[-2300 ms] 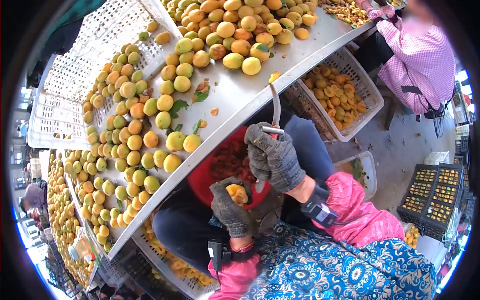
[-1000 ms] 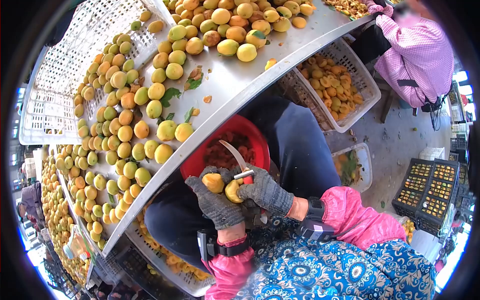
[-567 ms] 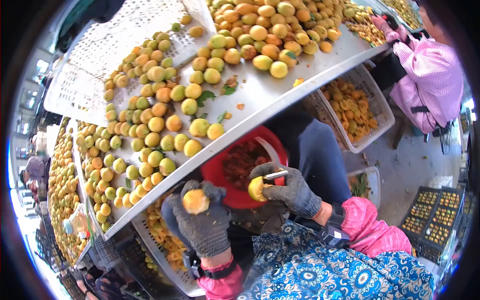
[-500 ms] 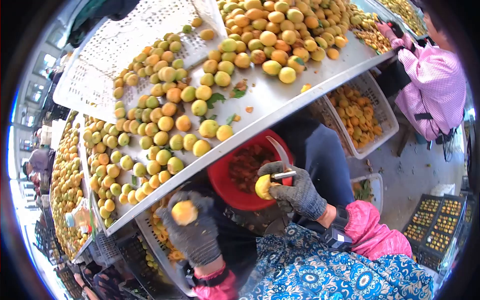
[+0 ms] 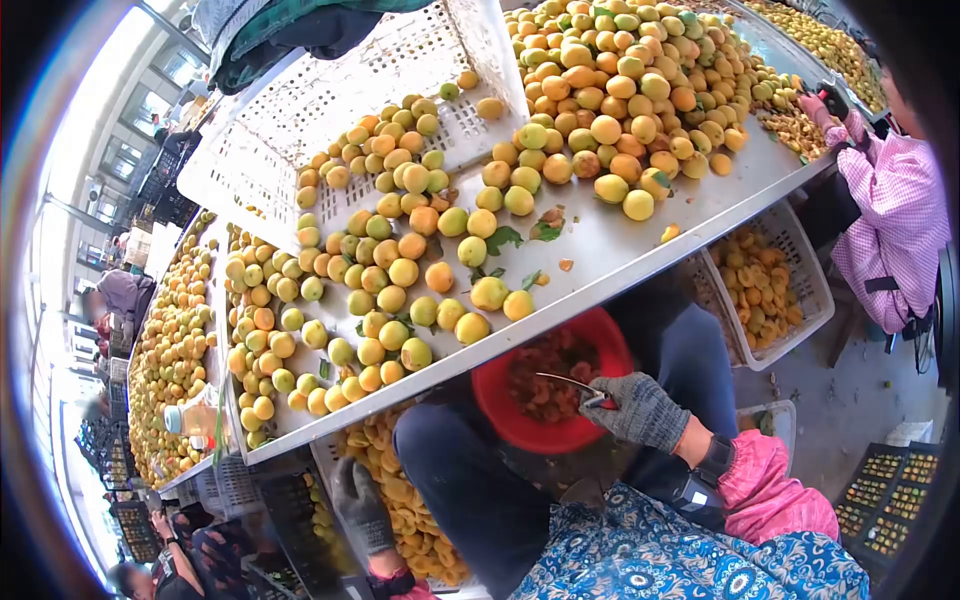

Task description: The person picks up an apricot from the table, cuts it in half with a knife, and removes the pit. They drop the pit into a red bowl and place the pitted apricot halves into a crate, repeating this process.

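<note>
My right hand (image 5: 645, 412), in a grey knit glove, is closed around the red handle of a curved knife (image 5: 568, 383). Its thin blade points left over a red basin (image 5: 483, 405) with wet reddish-brown bits in it, perhaps fruit pits. My left hand (image 5: 360, 508), also gloved, is low on the left beside a crate of split apricots (image 5: 425, 515). Its fingers look extended, with no fruit visible in them. Whole apricots (image 5: 390, 335), green-yellow to orange, lie along the metal table (image 5: 570, 270) in front of me.
A white perforated crate (image 5: 235, 165) lies tipped on the table, apricots spilling from it. Under the table edge stands another crate (image 5: 815, 320) of split fruit. A person in a pink checked top (image 5: 890, 225) works at right. Black trays (image 5: 885, 490) sit on the floor.
My left hand has moved left and down to the crate, and the apricot piece on it is gone. My right hand no longer shows a fruit, only the knife. The view has shifted.
</note>
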Motion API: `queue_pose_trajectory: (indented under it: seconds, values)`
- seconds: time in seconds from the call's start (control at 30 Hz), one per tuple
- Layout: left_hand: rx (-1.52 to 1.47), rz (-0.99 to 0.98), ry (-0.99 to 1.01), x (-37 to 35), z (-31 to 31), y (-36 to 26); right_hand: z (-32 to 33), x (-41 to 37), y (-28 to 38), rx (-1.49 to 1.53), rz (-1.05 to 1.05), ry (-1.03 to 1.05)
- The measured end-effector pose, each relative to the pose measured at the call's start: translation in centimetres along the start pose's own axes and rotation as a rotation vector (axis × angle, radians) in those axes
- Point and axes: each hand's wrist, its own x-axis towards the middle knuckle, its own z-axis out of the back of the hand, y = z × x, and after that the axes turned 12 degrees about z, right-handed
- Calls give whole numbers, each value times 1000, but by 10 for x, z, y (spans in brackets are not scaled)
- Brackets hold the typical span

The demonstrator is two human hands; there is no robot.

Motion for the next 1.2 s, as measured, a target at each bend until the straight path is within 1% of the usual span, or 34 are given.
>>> queue_pose_trajectory:
  seconds: [0.03,0.1,0.17,0.23,0.27,0.3,0.33,0.37,0.43,0.5,0.53,0.57,0.63,0.7,0.77,0.8,0.83,0.87,0.9,0.97,1.0,1.1,1.13,1.17,1.2]
  values:
    - [-90,-77,-11,11,-5,-22,0,0,-2,5,6,2]
    - [4,-175,31,38,-18,-56,0,2,-1,-90,18,7]
    - [-176,-205,126,66,-49,-87,2,4,-1,-107,-23,12]
    - [-78,-467,156,95,-76,-127,1,4,-7,26,14,-109]
    - [-35,-482,179,104,-93,-145,4,6,-6,29,11,-117]
    - [7,-498,201,112,-107,-159,9,7,-1,107,-46,-126]
    - [93,-603,196,130,-129,-155,13,9,2,184,-104,-137]
    - [249,-577,209,133,-140,-168,15,10,2,186,-109,-149]
    - [519,-469,357,150,-168,-169,17,11,-1,252,-40,-181]
    - [581,-528,374,158,-192,-159,17,11,-2,197,-39,-209]
    - [469,-591,370,160,-198,-152,19,10,-3,148,-22,-208]
    - [518,-519,425,160,-198,-159,24,10,-2,133,-42,-226]
    - [516,-454,457,148,-191,-179,29,13,3,204,-121,-155]
    - [479,-458,443,144,-192,-180,28,11,3,230,-94,-156]
    - [441,-454,425,142,-194,-171,24,10,1,254,87,-268]
    - [139,-407,481,142,-197,-164,26,10,5,254,94,-266]
    - [-164,-356,529,142,-197,-159,30,10,10,336,59,-285]
    - [-269,-357,546,131,-186,-171,32,10,16,419,24,-303]
    - [-270,-358,537,116,-171,-182,33,11,22,419,33,-299]
    - [-494,-188,665,81,-143,-208,33,14,36,525,-5,-395]
    - [-560,-112,681,64,-134,-214,33,15,42,520,5,-395]
    - [-970,151,926,20,-136,-206,29,17,57,533,46,-405]
    - [-977,149,928,4,-136,-209,24,19,57,488,133,-461]
    - [-1067,204,906,-13,-136,-213,21,19,57,441,219,-517]
    - [-1157,261,886,-28,-135,-217,18,18,56,431,220,-520]
